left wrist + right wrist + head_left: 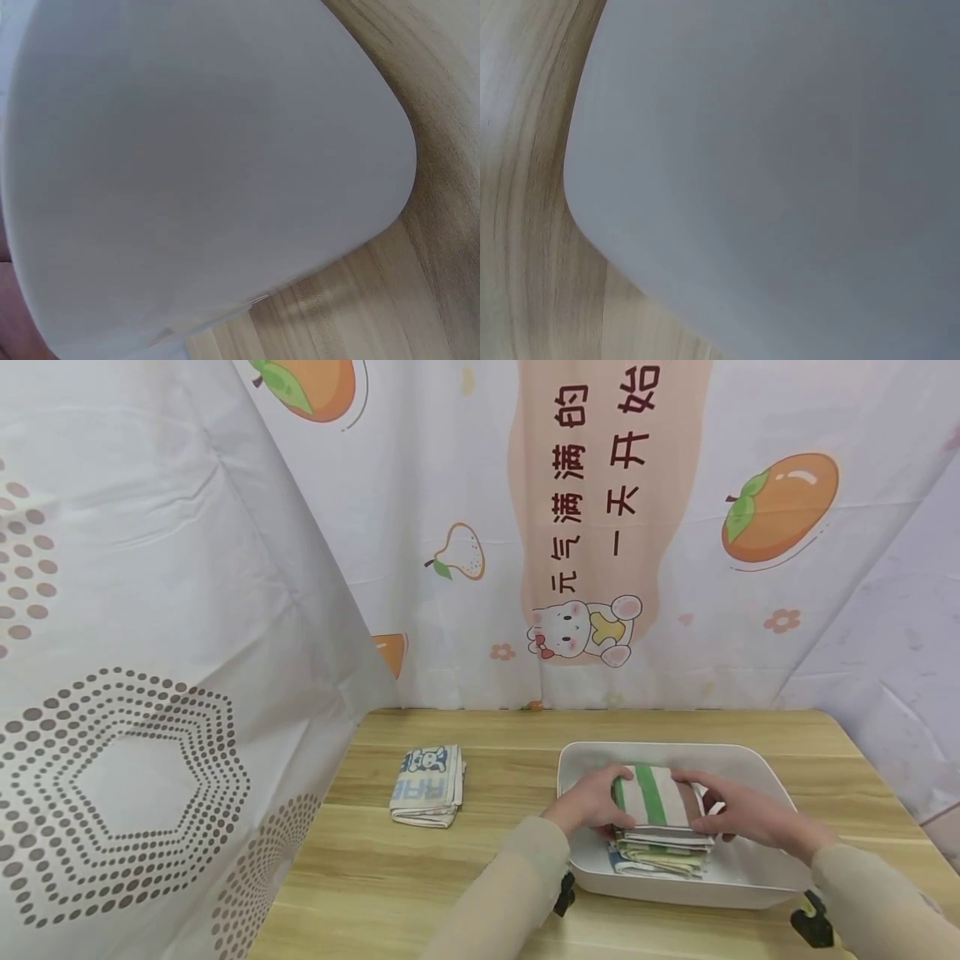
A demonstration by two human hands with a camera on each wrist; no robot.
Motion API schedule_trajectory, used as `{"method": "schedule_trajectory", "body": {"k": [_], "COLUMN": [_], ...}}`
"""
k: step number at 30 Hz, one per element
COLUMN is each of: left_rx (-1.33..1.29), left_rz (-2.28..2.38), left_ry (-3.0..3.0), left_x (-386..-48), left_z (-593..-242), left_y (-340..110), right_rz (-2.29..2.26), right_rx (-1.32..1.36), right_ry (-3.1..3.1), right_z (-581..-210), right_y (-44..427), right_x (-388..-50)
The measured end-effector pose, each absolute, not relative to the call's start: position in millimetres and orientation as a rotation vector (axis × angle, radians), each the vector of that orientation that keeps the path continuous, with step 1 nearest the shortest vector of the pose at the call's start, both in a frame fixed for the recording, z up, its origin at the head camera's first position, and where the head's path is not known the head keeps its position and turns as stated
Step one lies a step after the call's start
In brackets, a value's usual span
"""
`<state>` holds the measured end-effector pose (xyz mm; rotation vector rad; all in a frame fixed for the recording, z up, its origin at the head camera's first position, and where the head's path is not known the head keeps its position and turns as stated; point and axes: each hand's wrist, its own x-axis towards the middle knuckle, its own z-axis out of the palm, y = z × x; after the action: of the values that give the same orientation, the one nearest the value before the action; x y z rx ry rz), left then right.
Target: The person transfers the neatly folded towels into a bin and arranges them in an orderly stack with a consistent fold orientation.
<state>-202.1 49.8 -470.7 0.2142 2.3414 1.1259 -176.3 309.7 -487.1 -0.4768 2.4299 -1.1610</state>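
A folded towel with green, white and brown stripes lies on top of a stack of folded cloths inside a white plastic bin. My left hand grips the striped towel by its left side, thumb towards the front. On the opposite side, my right hand holds it by the right edge. Both wrist views are mostly filled by the bin's outer wall. Only a sliver of the left hand's fingers shows at the left wrist view's edge.
Another folded towel, with a blue cartoon print, lies on the wooden table left of the bin. A printed curtain hangs along the table's back edge, and a dotted one hangs at the left.
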Motion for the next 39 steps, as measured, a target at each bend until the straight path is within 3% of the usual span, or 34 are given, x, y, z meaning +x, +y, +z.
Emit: {"method": "schedule_trajectory", "body": {"k": [27, 39], "left_rx": [0.282, 0.293], "left_rz": [1.036, 1.201], "left_ry": [2.471, 2.399], "left_x": [-200, -201], "left_z": [-460, -437], "left_y": [46, 30], "right_rz": [-1.154, -1.253], "right_rx": [-0.422, -0.399], "right_ry": [2.42, 2.348], "right_z": [-480, -465], "right_y": [313, 324], "right_x": [-176, -177]}}
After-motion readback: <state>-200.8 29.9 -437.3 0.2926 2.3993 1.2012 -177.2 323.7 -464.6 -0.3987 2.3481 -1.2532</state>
